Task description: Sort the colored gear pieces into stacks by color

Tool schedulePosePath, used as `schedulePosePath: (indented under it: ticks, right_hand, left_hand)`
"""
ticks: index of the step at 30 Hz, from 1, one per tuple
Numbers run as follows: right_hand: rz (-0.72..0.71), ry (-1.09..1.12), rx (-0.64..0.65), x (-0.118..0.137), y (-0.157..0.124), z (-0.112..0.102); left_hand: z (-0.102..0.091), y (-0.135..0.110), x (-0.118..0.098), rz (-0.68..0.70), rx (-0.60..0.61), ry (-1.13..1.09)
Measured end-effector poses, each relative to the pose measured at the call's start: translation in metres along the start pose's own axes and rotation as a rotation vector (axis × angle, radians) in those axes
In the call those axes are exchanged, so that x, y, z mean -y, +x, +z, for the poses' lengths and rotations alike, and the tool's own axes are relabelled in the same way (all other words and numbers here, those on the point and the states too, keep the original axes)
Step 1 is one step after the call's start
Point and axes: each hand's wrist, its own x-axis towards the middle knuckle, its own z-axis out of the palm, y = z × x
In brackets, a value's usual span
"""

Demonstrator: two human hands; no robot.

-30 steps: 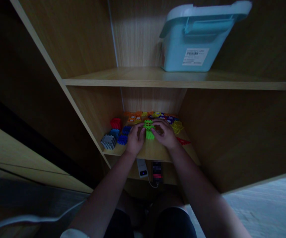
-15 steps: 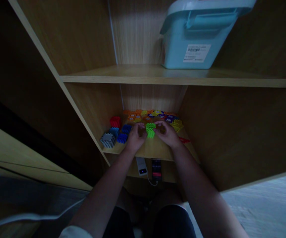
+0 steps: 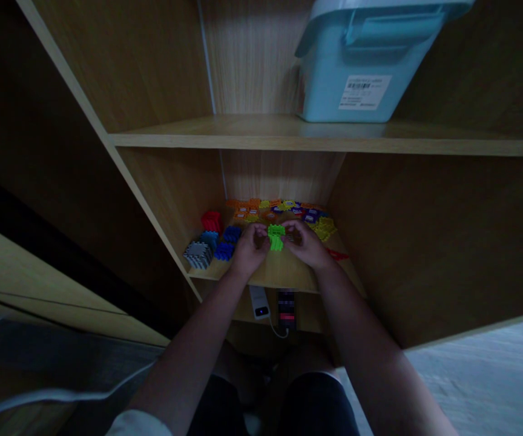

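Observation:
Both my hands reach into the lower shelf (image 3: 284,280) of a wooden cabinet. Between them is a bright green assembly of interlocking plastic pieces (image 3: 276,237). My left hand (image 3: 249,249) grips its left side with curled fingers. My right hand (image 3: 305,243) pinches its right side. Behind the hands, loose orange, yellow and purple pieces (image 3: 274,210) lie scattered at the back of the shelf. A yellow cluster (image 3: 324,228) sits just right of my right hand, and a red piece (image 3: 338,255) lies by my right wrist.
Left on the shelf stand finished cubes: red (image 3: 211,221), blue (image 3: 227,243) and grey (image 3: 198,254). A light blue lidded bin (image 3: 361,60) sits on the upper shelf (image 3: 243,136). Below the shelf edge a small white device (image 3: 259,303) and a dark one (image 3: 287,307) hang with a cable.
The green assembly has been pressed more compact between my hands, which have closed in slightly. The view has tilted a little, shifting the bin upward.

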Motion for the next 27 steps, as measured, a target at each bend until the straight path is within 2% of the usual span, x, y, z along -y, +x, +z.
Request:
schedulePosePath:
  ticks: [19,27]
  right_hand:
    - [0.047,0.020,0.082,-0.011,-0.004,0.007]
    - [0.074,-0.067,0.150,-0.013,-0.007,0.005]
  left_hand:
    - [0.000,0.000,0.004,-0.006,-0.013,0.030]
    - [0.004,0.001,0.014,-0.123,0.026,0.062]
